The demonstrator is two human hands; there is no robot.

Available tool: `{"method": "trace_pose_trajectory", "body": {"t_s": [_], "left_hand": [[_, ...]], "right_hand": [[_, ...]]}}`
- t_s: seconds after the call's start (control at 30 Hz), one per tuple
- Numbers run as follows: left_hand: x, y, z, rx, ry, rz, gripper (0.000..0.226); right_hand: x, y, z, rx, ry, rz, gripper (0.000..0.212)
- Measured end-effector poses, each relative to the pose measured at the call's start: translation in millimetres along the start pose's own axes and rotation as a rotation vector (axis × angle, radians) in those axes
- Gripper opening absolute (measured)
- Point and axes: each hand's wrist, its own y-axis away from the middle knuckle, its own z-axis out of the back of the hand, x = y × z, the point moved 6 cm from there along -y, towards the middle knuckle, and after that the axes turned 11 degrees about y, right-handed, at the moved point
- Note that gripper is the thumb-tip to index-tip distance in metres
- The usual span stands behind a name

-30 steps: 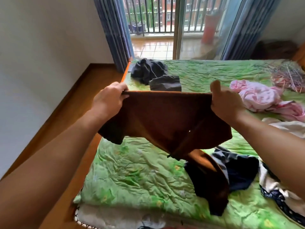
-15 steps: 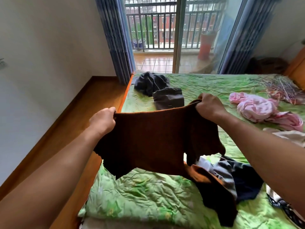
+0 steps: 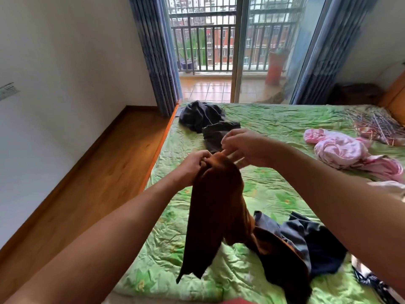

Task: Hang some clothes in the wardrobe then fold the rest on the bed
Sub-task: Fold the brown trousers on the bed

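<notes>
Two hands: both up over the bed [image 3: 274, 128], meeting at the top of a brown garment [image 3: 214, 207]
Floor [image 3: 92, 172]: wood, runs along the left side of the bed, white wall beyond it
Left hand [image 3: 192, 166]: grip closed tight on the bunched top edge of the brown garment, so that's what it's holding
Brown garment: folded in half lengthwise and hanging down from the left hand, lower end draped onto the bed and onto a dark pile
Right hand [image 3: 243, 148]: just right of the left one, fingers [image 3: 232, 155] spread loose at the garment's top edge; bit blurry, so honestly can't tell if it's pinching the cloth or only touching it
Grey clothes [image 3: 206, 121]: crumpled at the far left corner of the bed, behind the hands
Dark pile [image 3: 311, 242]: navy and grey stuff on the near part of the bed, partly under the brown garment's tail
Pink clothes [image 3: 346, 150]: bunched up on the right side of the bed, well apart from the hands
Hangers [image 3: 377, 123]: a tangle of thin ones at the far right, just past the pink clothes
</notes>
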Motion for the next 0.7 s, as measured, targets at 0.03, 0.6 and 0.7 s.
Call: {"method": "trace_pose_trajectory", "body": {"t_s": [0.03,0.6,0.7], "left_hand": [[2.6,0.2,-1.6,0.007,0.059,0.024,0.033],[-7.2,-5.5,54.5,-0.029,0.438,0.185,0.027],[1.1,6.6,79.0,0.001,0.146,0.283,0.037]], "right_hand": [[-14.3,2.0,8.3,0.015,-0.068,0.001,0.017],[-71.7,-7.5,23.8,-0.571,0.227,0.28,0.033],[-29.0,-6.9,37.8,-0.551,0.33,0.359,0.022]]}}
